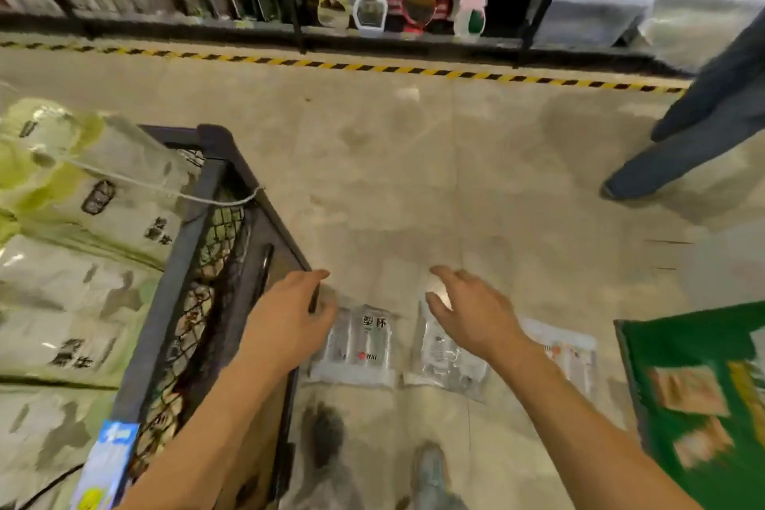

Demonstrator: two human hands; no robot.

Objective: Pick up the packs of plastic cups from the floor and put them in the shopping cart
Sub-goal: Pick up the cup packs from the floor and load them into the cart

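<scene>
Three clear packs of plastic cups lie flat on the concrete floor in front of my feet: a left pack (359, 348) with black characters, a middle pack (445, 360), and a right pack (569, 352) partly hidden by my right forearm. My left hand (289, 315) hovers with relaxed fingers over the left pack's left edge, beside the cart. Above the middle pack's top end my right hand (472, 311) is spread, holding nothing. The dark mesh shopping cart (215, 244) stands at my left, filled with large pale bags.
Another person's legs (695, 128) stand at the right on the floor. A green box (699, 397) sits at the lower right. Shelves of goods (372, 0) run along the back behind a yellow-black floor stripe. My shoes show at the bottom.
</scene>
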